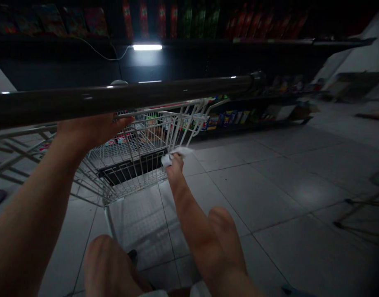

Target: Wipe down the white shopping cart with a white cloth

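A shopping cart [140, 165] of pale metal wire stands close in front of me, its dark handle bar [164, 89] crossing the upper view. Just under the bar, my left hand [90, 128] is closed on the cart's upper frame, thumb stretched to the right; the bar hides part of its fingers. Lower down, my right hand [176, 161] grips a crumpled white cloth [183, 151] against the right corner of the cart's near side. Motion blurs the cloth, so whether it is fabric or paper is unclear. A black strip [130, 169] runs along the lower basket.
Beyond the cart, a dark shelf [189, 41] carries bottles and colourful packages. A lit tube lamp [147, 47] hangs under it with a cable. More packets [233, 118] sit on the low shelf. Thin dark stand legs [359, 206] rest on the tiled floor [270, 177] at right.
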{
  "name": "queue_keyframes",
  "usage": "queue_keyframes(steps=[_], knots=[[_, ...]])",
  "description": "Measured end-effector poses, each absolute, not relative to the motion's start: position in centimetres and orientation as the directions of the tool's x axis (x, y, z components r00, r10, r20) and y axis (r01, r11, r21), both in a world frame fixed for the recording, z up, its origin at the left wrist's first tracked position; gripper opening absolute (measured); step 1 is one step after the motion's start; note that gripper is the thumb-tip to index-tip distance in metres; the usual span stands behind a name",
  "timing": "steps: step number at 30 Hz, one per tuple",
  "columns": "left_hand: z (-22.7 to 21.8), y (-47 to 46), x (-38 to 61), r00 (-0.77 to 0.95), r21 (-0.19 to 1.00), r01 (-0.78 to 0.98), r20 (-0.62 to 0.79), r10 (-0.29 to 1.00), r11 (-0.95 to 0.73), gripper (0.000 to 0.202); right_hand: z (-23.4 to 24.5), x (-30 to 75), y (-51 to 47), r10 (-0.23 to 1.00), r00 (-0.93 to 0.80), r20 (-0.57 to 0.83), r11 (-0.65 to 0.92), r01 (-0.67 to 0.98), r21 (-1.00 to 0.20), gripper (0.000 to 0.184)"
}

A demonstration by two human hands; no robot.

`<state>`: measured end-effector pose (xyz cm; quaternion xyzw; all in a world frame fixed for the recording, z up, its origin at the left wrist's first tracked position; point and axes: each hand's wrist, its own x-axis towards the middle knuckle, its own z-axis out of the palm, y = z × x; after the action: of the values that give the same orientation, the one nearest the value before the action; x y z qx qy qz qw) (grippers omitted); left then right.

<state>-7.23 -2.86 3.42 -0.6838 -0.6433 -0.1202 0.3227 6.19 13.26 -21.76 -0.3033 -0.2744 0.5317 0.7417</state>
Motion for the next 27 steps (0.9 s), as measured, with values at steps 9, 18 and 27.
queue_keyframes(steps=[9,18,27], knots=[[3.7,-3.4,-7.2,0.124,-0.312,0.946,0.593,0.796,0.085,0.071,-6.5,14.8,15.1,0.228,0.123,0.966,0.727,0.639,-0.253,0.034],[4.0,-3.8,-7.0,0.155,-0.366,0.926,0.588,0.794,0.09,0.067,-11.9,16.0,14.4,0.11,-0.012,0.994,0.639,0.767,-0.061,0.029],[4.0,-4.9,-6.0,0.092,-0.349,0.926,0.578,0.811,0.143,0.067,-7.5,18.9,13.2,0.225,0.295,0.929,0.337,0.871,-0.358,0.035]])
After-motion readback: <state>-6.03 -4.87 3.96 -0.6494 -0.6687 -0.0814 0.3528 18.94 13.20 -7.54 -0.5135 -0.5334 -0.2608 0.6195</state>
